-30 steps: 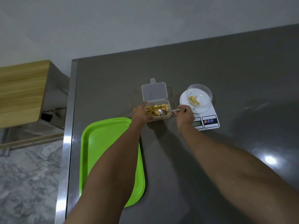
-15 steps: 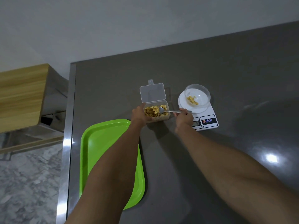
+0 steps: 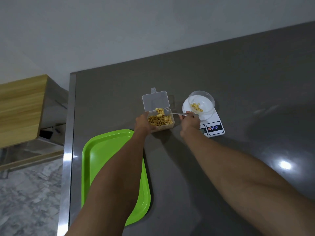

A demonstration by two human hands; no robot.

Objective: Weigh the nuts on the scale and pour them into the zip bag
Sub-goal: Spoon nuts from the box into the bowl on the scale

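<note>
Green tray (image 3: 95,150) idle at L | L hand (image 3: 142,122) grips nut box (image 3: 163,123), steadying | spoon (image 3: 170,113) now lifted w/ nuts vs. buried 0.5 s ago, next scoop bound for bowl (image 3: 202,103) on scale (image 3: 214,126) | R hand (image 3: 190,120) pinches handle; long axis L-R, loaded end pointing L | zip bag not in view.

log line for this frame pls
phase: scooping | right hand: holds spoon loaded with nuts over container | left hand: steadies container | bowl on scale: few nuts

No legible text is showing. The scale (image 3: 203,123), right of centre frame, is displaying only blurred red and blue button icons.
</note>
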